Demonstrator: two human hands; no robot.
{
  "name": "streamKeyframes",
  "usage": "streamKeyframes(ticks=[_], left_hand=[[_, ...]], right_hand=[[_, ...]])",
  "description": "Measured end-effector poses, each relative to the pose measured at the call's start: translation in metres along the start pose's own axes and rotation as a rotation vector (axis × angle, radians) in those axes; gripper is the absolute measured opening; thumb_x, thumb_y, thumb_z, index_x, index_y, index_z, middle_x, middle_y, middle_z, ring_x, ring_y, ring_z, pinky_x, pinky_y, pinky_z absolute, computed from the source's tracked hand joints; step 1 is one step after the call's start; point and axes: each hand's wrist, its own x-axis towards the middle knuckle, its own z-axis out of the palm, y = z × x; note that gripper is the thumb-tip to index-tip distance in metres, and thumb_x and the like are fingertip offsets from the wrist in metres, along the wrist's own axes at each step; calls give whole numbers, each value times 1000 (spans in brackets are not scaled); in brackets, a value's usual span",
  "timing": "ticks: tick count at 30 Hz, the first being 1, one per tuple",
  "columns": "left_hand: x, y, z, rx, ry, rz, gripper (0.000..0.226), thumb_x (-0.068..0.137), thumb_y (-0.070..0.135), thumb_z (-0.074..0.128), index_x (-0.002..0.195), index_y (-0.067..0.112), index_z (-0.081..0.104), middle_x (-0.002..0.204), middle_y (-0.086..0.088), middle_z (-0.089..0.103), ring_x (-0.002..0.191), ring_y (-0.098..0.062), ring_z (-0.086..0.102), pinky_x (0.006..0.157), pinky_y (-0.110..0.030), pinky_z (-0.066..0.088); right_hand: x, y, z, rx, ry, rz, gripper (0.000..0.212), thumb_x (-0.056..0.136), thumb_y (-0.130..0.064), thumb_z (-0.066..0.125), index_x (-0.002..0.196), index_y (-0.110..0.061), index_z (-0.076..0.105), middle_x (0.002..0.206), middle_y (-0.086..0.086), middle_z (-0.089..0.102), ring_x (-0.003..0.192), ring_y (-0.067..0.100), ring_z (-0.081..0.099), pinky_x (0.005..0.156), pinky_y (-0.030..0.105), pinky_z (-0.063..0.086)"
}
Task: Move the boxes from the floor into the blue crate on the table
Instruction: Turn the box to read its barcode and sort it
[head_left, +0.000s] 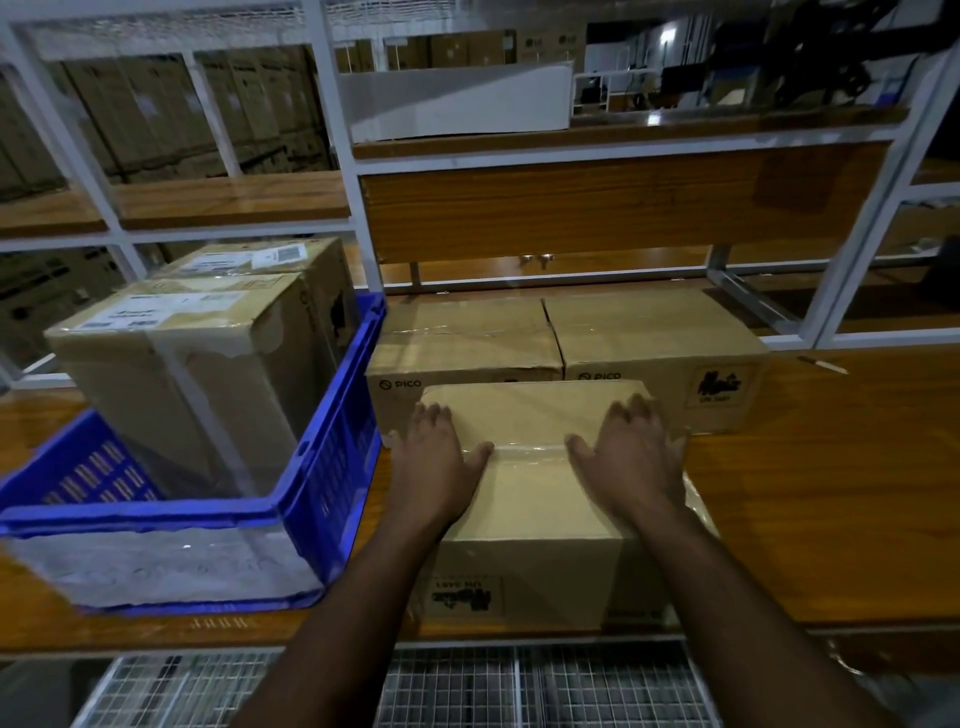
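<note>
A taped cardboard box (530, 525) sits on the wooden table (810, 499) near its front edge, right of the blue crate (332, 457). My left hand (434, 462) lies flat on the box's top at the left, fingers straight. Flat on the top at the right rests my right hand (631, 457), fingers spread. Two cardboard boxes stand in the crate: a large one in front (197, 374) and another behind it (270, 257).
Two PICO boxes (467, 338) (660, 338) stand side by side just behind the box under my hands. A white metal shelf frame (332, 130) with wooden boards rises behind the table. A wire mesh surface (467, 691) lies below the table's front edge.
</note>
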Motion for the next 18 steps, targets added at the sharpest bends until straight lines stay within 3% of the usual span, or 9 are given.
streamKeyframes(ticks=[3,7,12,15,18], left_hand=[[1,-6,0,-167,89,-171,89,89,56,65,157,15,24,158,-10,37,145,-30,36,112,-54,39],[3,-8,-2,-232,52,-236,84,86,58,69,149,15,34,134,-9,59,122,-31,58,96,-49,52],[-12,-8,-10,-296,122,-183,76,85,55,71,146,21,40,132,-4,62,119,-27,60,93,-47,54],[-36,-4,-19,-356,218,-143,75,87,50,72,149,25,38,140,0,56,125,-23,56,96,-41,48],[-63,1,-27,-468,330,-123,81,85,49,76,150,28,33,145,5,51,128,-16,53,102,-43,48]], right_hand=[[1,-1,-5,53,16,148,88,92,-66,47,157,-13,21,163,21,18,148,40,22,115,54,29],[3,0,-4,78,48,170,77,89,-64,55,144,-12,43,151,21,39,133,39,43,101,48,45],[-10,4,-11,143,115,152,65,88,-60,59,134,-15,49,139,17,49,125,34,47,98,46,48],[-32,9,-18,193,220,119,71,87,-60,59,142,-18,41,144,15,44,128,32,44,99,47,47],[-53,11,-31,283,379,130,79,85,-57,65,147,-18,35,140,16,42,124,32,42,98,48,45]])
